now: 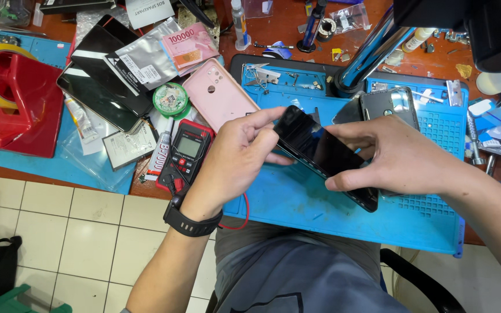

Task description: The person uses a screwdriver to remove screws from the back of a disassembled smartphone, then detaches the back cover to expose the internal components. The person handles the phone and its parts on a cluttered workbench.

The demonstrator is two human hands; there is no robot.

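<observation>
Head view looks down on one black phone [326, 155] held above a blue work mat [297, 203], both hands clamped on it. Its long axis runs diagonally, from the upper end near the left hand [236, 159] down to the lower end under the right hand [398, 159], dark glass facing up and tilted toward the camera. The left hand pinches the upper end between thumb and fingers; a black watch [192, 223] sits on that wrist. The right hand grips the lower half, thumb along the near edge. Beyond it on the mat lies one dark phone back cover [388, 107]. Left of the mat on the tabletop [285, 23] lie one pink phone back [218, 93], one red multimeter [187, 153] and one red tape dispenser [21, 98].
</observation>
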